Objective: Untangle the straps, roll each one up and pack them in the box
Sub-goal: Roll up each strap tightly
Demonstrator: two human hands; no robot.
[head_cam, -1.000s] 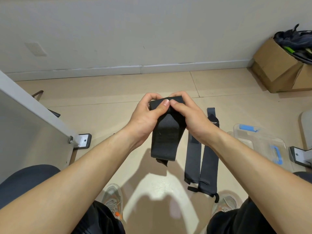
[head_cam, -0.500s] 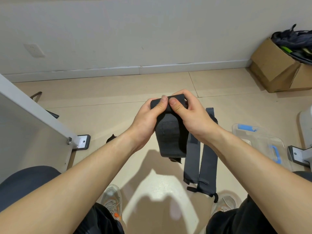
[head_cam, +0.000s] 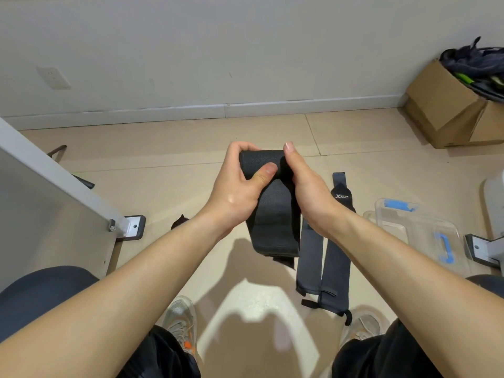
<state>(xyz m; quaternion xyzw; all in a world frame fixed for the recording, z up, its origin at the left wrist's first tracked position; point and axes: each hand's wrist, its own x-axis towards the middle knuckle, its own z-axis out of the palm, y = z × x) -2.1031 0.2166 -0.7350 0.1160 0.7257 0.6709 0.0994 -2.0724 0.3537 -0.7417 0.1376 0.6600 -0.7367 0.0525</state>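
Note:
A wide black strap (head_cam: 272,219) hangs in front of me, its top end wound into a small roll. My left hand (head_cam: 240,189) grips the roll, with the thumb pressed on its front. On the roll's right end my right hand (head_cam: 305,186) holds it, fingers behind the roll. Two grey straps (head_cam: 324,257) lie flat side by side on the floor to the right. The clear plastic box (head_cam: 417,227) with blue latches sits on the floor at the right.
A cardboard box (head_cam: 447,110) full of dark items stands by the wall at the back right. A grey panel with a metal foot (head_cam: 131,227) is at the left. My shoes (head_cam: 180,320) are below, near the floor straps.
The roll at the strap's top has grown as both hands turned it. The hanging tail has grown shorter and risen off the floor. My right thumb has shifted off the front.

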